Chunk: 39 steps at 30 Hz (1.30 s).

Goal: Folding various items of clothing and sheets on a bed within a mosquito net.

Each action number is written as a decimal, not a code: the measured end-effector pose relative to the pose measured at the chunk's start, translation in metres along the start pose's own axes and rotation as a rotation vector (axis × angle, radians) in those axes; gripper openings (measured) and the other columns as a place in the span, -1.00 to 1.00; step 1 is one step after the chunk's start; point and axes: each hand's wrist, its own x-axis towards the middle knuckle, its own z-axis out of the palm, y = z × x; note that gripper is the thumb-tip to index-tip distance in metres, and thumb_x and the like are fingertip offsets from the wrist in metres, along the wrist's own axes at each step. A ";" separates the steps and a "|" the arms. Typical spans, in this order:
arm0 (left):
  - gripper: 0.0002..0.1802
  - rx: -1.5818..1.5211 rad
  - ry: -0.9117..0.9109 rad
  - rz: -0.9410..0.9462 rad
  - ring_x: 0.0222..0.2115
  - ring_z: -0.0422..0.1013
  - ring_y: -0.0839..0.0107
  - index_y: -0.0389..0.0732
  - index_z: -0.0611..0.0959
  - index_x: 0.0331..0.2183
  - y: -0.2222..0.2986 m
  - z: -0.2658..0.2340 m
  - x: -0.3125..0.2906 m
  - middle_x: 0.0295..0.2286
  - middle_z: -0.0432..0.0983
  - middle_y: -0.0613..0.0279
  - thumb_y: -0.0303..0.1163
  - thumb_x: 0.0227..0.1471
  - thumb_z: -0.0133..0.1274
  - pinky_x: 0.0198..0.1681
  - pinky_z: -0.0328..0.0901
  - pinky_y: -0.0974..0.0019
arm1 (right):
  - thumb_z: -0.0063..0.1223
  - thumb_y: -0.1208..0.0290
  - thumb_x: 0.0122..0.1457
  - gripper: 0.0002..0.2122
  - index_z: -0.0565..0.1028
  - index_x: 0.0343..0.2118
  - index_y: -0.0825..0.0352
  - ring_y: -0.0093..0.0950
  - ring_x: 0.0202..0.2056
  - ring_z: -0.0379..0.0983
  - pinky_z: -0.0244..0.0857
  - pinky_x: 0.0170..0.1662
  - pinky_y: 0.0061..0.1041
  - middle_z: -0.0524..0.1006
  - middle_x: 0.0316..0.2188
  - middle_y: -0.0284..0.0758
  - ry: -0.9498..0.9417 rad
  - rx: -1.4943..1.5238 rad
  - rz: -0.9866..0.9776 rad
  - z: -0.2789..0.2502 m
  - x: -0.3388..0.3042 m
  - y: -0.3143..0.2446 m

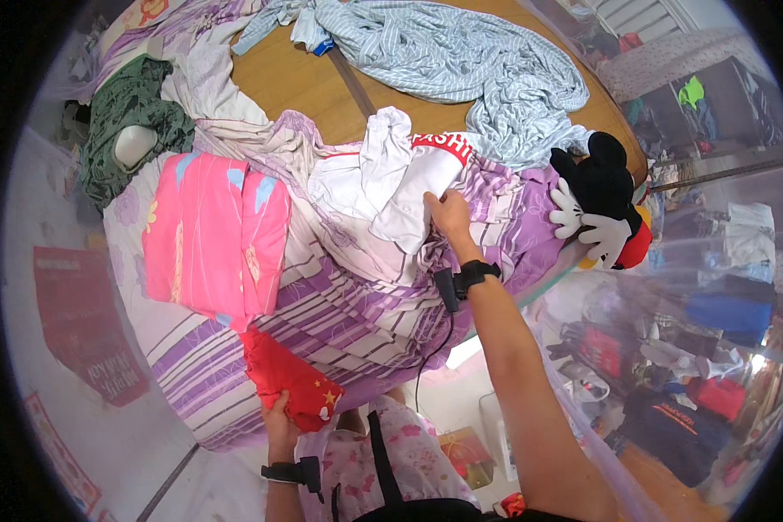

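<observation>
My left hand (279,424) is closed on a red cloth (292,381) with yellow stars and a small white figure, which hangs at the near edge of the bed. Farther off, my right hand (451,216) pinches the edge of a white shirt (357,184) with a red printed band. That shirt lies crumpled on the purple and white striped bedding (339,313). A folded pink blanket (217,235) with blue and yellow patches rests left of the shirt, just beyond the red cloth. Each wrist wears a black strap; a cable hangs from the right one.
A pale blue striped sheet (461,61) is heaped at the back on the brown mat (278,87). Dark green cloth (139,104) lies far left. A black plush toy (605,178) with white gloves sits at the right edge. Sheer netting (574,409) hangs before hung clothes.
</observation>
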 end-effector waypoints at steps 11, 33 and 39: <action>-0.56 0.010 -0.016 0.013 -0.17 0.33 0.26 -0.22 0.33 -0.08 0.003 0.004 -0.016 -0.17 0.37 0.15 -0.55 -0.09 -0.02 -0.10 0.24 0.24 | 0.09 0.30 -0.24 -0.70 0.34 -0.75 0.49 -0.42 -0.68 0.23 0.12 -0.55 -0.40 0.34 -0.76 -0.21 0.035 0.597 0.139 0.012 -0.027 -0.022; -0.51 -0.065 -0.094 -0.048 -0.12 0.30 0.25 -0.22 0.28 -0.03 -0.033 -0.046 -0.029 -0.10 0.31 0.16 -0.52 -0.06 -0.03 -0.05 0.21 0.22 | 0.12 0.32 -0.06 -0.76 0.40 -0.50 0.42 -0.28 -0.53 0.36 0.25 -0.44 -0.43 0.40 -0.55 -0.16 0.070 0.144 -0.271 -0.006 -0.268 0.089; -0.52 -0.049 -0.088 -0.022 -0.10 0.27 0.27 -0.23 0.30 -0.04 -0.031 -0.043 -0.050 -0.09 0.30 0.16 -0.53 -0.06 -0.04 -0.02 0.18 0.24 | 0.08 0.38 -0.04 -0.79 0.40 -0.42 0.41 -0.36 -0.50 0.38 0.25 -0.46 -0.48 0.43 -0.50 -0.17 0.221 0.120 -0.324 0.000 -0.226 0.074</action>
